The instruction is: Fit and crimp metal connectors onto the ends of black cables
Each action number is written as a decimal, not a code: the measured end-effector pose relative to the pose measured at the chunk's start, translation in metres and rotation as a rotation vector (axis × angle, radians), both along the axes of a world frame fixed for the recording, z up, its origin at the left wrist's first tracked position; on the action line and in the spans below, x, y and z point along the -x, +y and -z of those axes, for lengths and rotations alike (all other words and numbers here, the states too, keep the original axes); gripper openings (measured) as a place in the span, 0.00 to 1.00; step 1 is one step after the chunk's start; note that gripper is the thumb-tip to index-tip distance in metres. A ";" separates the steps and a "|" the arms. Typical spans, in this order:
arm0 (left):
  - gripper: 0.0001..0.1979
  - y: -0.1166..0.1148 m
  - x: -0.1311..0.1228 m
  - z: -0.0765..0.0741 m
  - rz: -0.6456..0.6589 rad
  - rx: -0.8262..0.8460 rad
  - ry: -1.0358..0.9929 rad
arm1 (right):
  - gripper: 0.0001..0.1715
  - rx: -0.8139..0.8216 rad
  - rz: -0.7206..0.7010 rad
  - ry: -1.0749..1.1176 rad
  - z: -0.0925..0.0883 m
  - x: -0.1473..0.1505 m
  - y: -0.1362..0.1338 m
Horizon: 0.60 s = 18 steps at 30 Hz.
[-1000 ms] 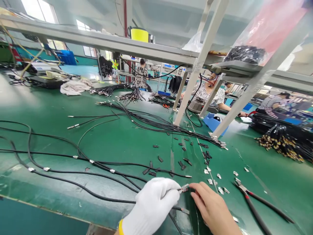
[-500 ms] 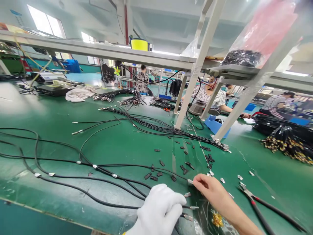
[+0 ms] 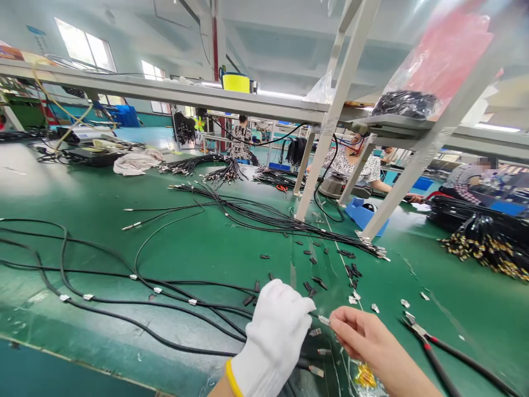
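Note:
In a white glove with a yellow cuff, my left hand (image 3: 279,331) is closed around a thin black cable, which runs off to the left. The cable's silver metal end (image 3: 323,320) sticks out past the glove, and my bare right hand (image 3: 367,339) pinches it between thumb and fingers. Below the glove, other black cables end in silver connectors (image 3: 316,371) lying on the green table. Small black plastic pieces (image 3: 319,283) are scattered just beyond my hands. A small bag of gold-coloured parts (image 3: 365,376) lies partly behind my right forearm.
Red-and-black handled pliers (image 3: 421,332) rest at the right, near small silver clips (image 3: 405,303). A bundle of black cables (image 3: 264,212) stretches across the green table (image 3: 177,253). White shelf posts (image 3: 318,160) rise beyond it. A co-worker (image 3: 353,160) sits across the table.
My left hand has moved up and forward onto the cable beside my right hand. My right hand has shifted slightly down and right, still pinching the cable's metal end.

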<state>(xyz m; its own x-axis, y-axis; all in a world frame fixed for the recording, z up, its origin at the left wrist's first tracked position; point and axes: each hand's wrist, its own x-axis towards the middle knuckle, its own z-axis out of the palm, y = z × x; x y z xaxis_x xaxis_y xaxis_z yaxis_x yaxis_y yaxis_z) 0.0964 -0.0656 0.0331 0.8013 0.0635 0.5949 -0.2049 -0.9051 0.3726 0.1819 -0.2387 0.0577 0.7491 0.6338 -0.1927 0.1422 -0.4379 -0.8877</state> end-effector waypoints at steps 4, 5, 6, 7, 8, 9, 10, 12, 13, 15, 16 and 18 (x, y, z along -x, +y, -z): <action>0.10 0.007 0.005 0.005 -0.110 0.015 -0.087 | 0.24 0.069 0.165 -0.220 0.021 -0.018 -0.005; 0.11 0.010 0.008 0.005 -0.127 0.022 -0.093 | 0.25 0.089 0.215 -0.281 0.026 -0.021 -0.007; 0.11 0.013 0.013 0.005 -0.146 0.031 -0.097 | 0.26 0.106 0.247 -0.331 0.029 -0.023 -0.010; 0.11 0.016 0.018 0.005 -0.167 0.037 -0.106 | 0.26 0.118 0.253 -0.367 0.032 -0.023 -0.013; 0.12 0.019 0.025 0.006 -0.190 0.040 -0.118 | 0.24 0.125 0.231 -0.391 0.033 -0.022 -0.016; 0.12 0.021 0.032 0.007 -0.211 0.038 -0.134 | 0.23 0.127 0.188 -0.406 0.033 -0.019 -0.020; 0.13 0.023 0.040 0.008 -0.228 0.028 -0.147 | 0.22 0.120 0.147 -0.421 0.033 -0.015 -0.022; 0.15 0.023 0.058 0.013 -0.244 -0.018 -0.174 | 0.21 0.103 0.064 -0.448 0.033 -0.006 -0.026; 0.15 0.022 0.068 0.016 -0.234 -0.051 -0.169 | 0.20 0.094 0.022 -0.463 0.035 -0.002 -0.027; 0.17 0.019 0.088 0.022 -0.203 -0.091 -0.109 | 0.17 0.069 -0.075 -0.501 0.042 0.004 -0.029; 0.18 0.018 0.099 0.026 -0.195 -0.093 -0.064 | 0.16 0.050 -0.119 -0.533 0.049 0.006 -0.029; 0.21 0.019 0.119 0.033 -0.213 -0.074 0.035 | 0.17 -0.005 -0.146 -0.630 0.069 0.010 -0.028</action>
